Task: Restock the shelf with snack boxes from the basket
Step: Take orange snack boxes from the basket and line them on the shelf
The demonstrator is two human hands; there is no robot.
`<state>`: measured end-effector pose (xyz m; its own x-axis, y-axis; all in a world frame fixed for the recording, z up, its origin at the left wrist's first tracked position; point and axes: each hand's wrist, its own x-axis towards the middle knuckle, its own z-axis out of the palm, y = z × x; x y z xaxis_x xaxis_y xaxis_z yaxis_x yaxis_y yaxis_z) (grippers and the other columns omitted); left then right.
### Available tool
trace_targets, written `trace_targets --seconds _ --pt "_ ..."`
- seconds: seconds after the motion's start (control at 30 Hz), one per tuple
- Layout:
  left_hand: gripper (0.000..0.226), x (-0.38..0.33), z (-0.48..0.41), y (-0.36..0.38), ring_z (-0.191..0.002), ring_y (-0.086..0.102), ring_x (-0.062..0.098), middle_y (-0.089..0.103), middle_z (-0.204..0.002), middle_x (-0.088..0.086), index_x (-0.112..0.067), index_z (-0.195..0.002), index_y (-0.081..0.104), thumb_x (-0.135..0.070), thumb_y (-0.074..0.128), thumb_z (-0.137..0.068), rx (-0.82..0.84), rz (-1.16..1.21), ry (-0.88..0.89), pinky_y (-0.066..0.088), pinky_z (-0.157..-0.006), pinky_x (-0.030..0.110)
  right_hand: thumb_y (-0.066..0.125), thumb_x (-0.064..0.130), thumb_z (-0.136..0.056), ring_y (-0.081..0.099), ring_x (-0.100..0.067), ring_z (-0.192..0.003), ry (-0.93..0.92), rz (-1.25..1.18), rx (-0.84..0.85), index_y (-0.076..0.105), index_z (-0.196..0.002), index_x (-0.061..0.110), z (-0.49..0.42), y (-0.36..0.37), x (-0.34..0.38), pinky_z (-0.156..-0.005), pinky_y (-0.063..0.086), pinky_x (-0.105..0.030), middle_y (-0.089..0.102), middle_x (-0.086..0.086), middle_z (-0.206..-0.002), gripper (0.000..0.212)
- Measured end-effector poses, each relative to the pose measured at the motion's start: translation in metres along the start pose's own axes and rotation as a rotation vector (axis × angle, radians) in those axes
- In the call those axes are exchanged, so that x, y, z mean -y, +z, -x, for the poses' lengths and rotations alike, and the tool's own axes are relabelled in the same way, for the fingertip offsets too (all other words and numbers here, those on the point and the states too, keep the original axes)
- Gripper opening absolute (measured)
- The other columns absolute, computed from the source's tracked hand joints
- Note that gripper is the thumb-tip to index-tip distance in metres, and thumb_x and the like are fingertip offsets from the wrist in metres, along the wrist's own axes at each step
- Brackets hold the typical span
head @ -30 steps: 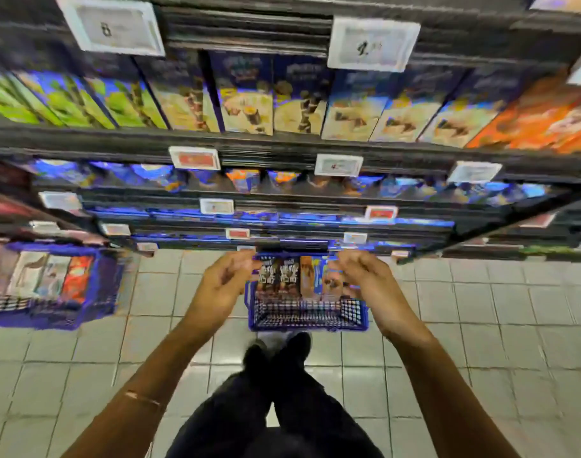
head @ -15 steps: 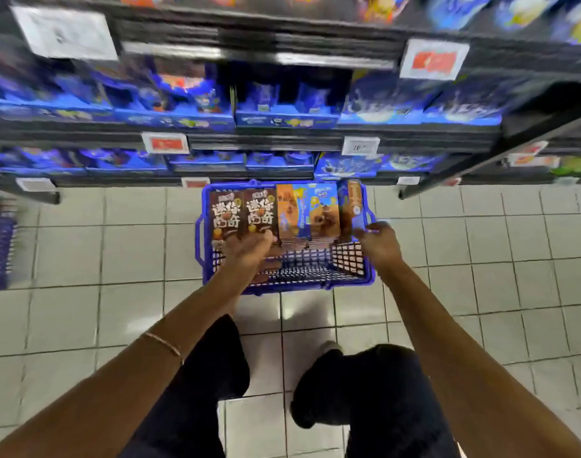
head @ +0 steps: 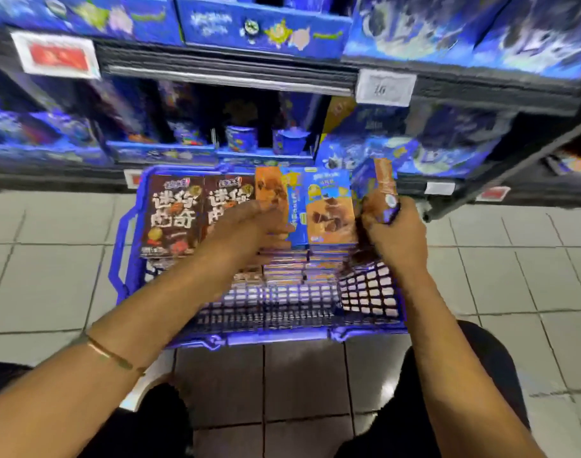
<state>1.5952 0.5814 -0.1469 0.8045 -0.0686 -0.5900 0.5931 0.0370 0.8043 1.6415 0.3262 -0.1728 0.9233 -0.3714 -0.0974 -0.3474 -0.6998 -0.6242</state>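
Note:
A blue plastic basket (head: 127, 256) sits on the tiled floor in front of the low shelves. Stacks of snack boxes fill it: brown boxes (head: 171, 214) on the left, blue-and-orange boxes (head: 329, 209) in the middle. My left hand (head: 249, 223) reaches into the basket with its fingers extended over the stacks, on the boxes between the brown and blue ones. My right hand (head: 393, 233) grips an upright blue-and-orange box (head: 380, 180) at the basket's right end. The low shelf (head: 229, 77) behind holds blue boxes and small tins.
Price tags (head: 385, 89) hang on the shelf rails. A dark shelf upright (head: 514, 170) slants down to the floor on the right. My knees in dark trousers (head: 431, 408) are just behind the basket on the grey tiles.
The view has dropped and closed in on the basket. My left hand has slid right across the stacks, and my right hand has closed round the upright box at the right end.

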Motion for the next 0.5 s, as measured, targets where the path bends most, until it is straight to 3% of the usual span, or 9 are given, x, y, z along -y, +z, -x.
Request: trace_targets --seconds 0.07,0.17,0.23,0.3,0.4,0.5 --pt "0.030 -0.009 0.004 0.006 -0.098 0.080 0.018 0.082 -0.112 -0.001 -0.022 -0.122 0.070 -0.044 0.064 -0.103 0.002 0.015 0.023 0.058 -0.074 0.032 0.073 0.040 -0.079 0.064 -0.034 -0.103 -0.002 -0.061 -0.041 0.055 -0.115 0.022 0.004 -0.014 0.004 -0.079 0.045 -0.040 0.069 -0.007 -0.108 0.045" --pt "0.039 -0.024 0.015 0.018 -0.100 0.080 0.021 0.082 -0.112 -0.001 -0.019 -0.130 0.066 -0.047 0.063 -0.103 -0.020 0.057 0.016 0.056 -0.078 0.035 0.075 0.035 -0.080 0.064 -0.025 -0.098 -0.030 -0.232 -0.052 0.056 -0.113 0.023 0.012 -0.038 0.014 -0.074 0.044 -0.033 0.063 0.016 -0.092 0.039" --pt "0.046 -0.034 0.019 0.028 -0.102 0.079 0.021 0.080 -0.116 0.001 -0.018 -0.139 0.061 -0.048 0.063 -0.103 -0.034 0.062 0.033 0.057 -0.076 0.034 0.078 0.031 -0.081 0.068 -0.019 -0.095 -0.053 -0.411 -0.001 0.060 -0.112 0.019 0.016 -0.047 0.020 -0.078 0.053 -0.034 0.069 0.011 -0.097 0.038" --pt "0.052 -0.040 0.020 0.034 -0.105 0.078 0.019 0.078 -0.121 0.001 -0.019 -0.144 0.055 -0.050 0.062 -0.103 -0.045 0.098 0.050 0.058 -0.078 0.036 0.080 0.029 -0.080 0.071 -0.017 -0.092 -0.062 -0.622 0.128 0.063 -0.114 0.014 0.023 -0.051 0.027 -0.080 0.058 -0.035 0.074 -0.001 -0.105 0.042" --pt "0.049 -0.042 0.020 0.040 -0.114 0.075 0.022 0.074 -0.131 0.002 -0.021 -0.142 0.057 -0.052 0.060 -0.104 -0.041 0.115 0.082 0.058 -0.090 0.043 0.077 0.026 -0.079 0.073 -0.016 -0.080 0.042 -0.910 0.383 0.064 -0.108 0.013 0.036 -0.047 0.039 -0.070 0.059 -0.036 0.075 -0.003 -0.091 0.035" --pt "0.058 -0.038 0.026 0.045 -0.122 0.071 0.033 0.076 -0.130 0.007 -0.014 -0.144 0.060 -0.054 0.058 -0.102 -0.015 0.187 0.100 0.054 -0.105 0.053 0.072 0.022 -0.088 0.074 -0.027 -0.092 0.148 -1.048 0.654 0.064 -0.116 0.011 0.053 -0.036 0.049 -0.080 0.060 -0.050 0.076 -0.010 -0.099 0.031"
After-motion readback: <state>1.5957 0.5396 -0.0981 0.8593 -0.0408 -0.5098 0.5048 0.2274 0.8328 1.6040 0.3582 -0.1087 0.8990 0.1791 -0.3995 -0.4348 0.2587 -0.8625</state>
